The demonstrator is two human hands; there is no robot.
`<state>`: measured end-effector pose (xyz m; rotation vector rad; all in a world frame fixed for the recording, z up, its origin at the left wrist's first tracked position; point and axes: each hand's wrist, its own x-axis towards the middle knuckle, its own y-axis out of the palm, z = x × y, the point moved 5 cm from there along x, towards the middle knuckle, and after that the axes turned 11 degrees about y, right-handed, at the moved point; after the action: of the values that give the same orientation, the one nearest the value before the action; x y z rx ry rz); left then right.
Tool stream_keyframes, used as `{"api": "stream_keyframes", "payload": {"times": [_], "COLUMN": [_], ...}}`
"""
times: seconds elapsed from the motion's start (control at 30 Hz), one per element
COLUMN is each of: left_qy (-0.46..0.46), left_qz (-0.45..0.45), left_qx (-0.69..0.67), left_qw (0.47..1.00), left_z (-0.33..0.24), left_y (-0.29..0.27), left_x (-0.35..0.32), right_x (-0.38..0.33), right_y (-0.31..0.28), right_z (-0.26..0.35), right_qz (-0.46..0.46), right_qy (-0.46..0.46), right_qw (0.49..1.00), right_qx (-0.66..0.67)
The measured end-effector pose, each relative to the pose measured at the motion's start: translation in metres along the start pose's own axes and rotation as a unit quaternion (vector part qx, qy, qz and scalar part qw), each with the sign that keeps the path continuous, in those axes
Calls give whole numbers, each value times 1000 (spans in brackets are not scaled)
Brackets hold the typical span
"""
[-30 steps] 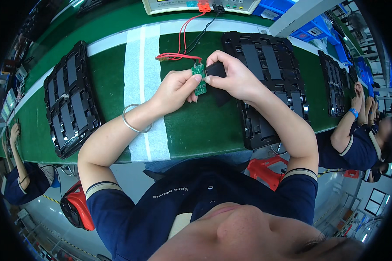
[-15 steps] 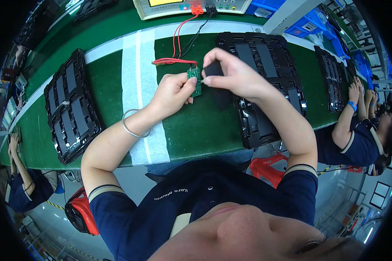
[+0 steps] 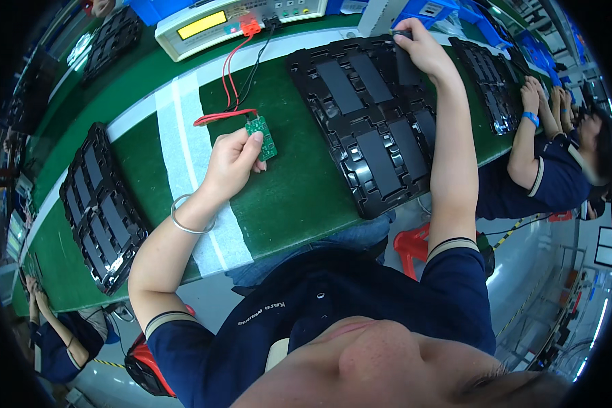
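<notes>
My left hand (image 3: 231,162) pinches a small green circuit board (image 3: 268,145) between thumb and fingers, above the green bench. Red leads (image 3: 226,117) and a black lead meet the board's far end and run back to a bench meter (image 3: 211,28) with a lit yellow display. Off to the right, my right hand (image 3: 425,53) grips the far end of a dark flat rectangular pack (image 3: 407,66) over the far right slot of a black moulded tray (image 3: 352,139). Similar dark packs (image 3: 341,86) lie in the tray's other slots.
A second black tray (image 3: 102,211) with dark packs lies at the left, beyond a pale strip (image 3: 183,129) on the bench. Another tray (image 3: 486,85) stands farther right, near a co-worker's hands (image 3: 532,98). Blue bins (image 3: 425,12) and a pale post (image 3: 379,17) stand at the back.
My right hand has carried the dark pack away from the circuit board, rightward to the tray's far right slot. My left hand still holds the board. The whole view has shifted.
</notes>
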<state>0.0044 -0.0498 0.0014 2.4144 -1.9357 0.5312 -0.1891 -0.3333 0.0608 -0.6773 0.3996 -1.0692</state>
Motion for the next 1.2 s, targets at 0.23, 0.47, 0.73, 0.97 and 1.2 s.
{"api": "stream_keyframes", "payload": {"times": [0.23,0.47,0.73,0.97,1.2], "left_qy": [-6,-1,9,3,1], "left_qz": [10,13,17,9,19], "left_qx": [-10,-13,-12,-13,-13], "left_qw": [1000,1000,1000,1000,1000], "left_z": [1,2,0,0,1], "left_y": [0,-2,1,-1,3], "left_x": [1,-3,-1,-2,0], "right_x": [8,-24,-98,-123,-124], "right_y": [17,-20,-30,-38,17], "right_z": [-10,4,-30,-23,12], "right_qz": [23,31,78,289,346], "right_qy": [-34,-2,-86,67,70], "right_qw": [990,975,961,947,866], "right_qx": [-137,-219,-251,124,354]}}
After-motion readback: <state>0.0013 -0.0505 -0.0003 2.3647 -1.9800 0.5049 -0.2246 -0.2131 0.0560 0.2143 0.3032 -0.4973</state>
